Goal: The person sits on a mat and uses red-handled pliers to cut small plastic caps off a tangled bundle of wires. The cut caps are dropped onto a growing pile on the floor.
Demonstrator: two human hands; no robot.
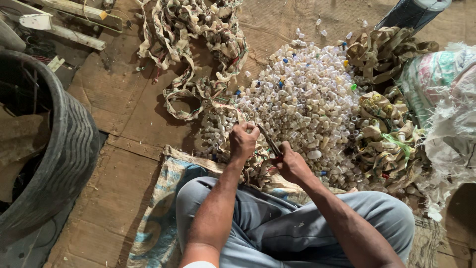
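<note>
My left hand (pixel 242 140) is closed around a tan cloth strip (pixel 233 109) studded with small plastic tubes, at the near edge of a big pile. My right hand (pixel 290 163) grips a pair of scissors (pixel 270 143) whose blades point up toward the left hand and the strip. Just beyond both hands lies the pile of small whitish plastic tubes and caps (pixel 307 99). My legs in grey trousers (pixel 277 228) are folded below the hands.
Long tangled strips with tubes (pixel 198 44) lie at the top middle. Emptied crumpled strips (pixel 386 134) heap at the right beside a woven sack (pixel 441 94). A black tyre (pixel 64 144) stands at the left. A printed sack (pixel 158 208) covers cardboard flooring.
</note>
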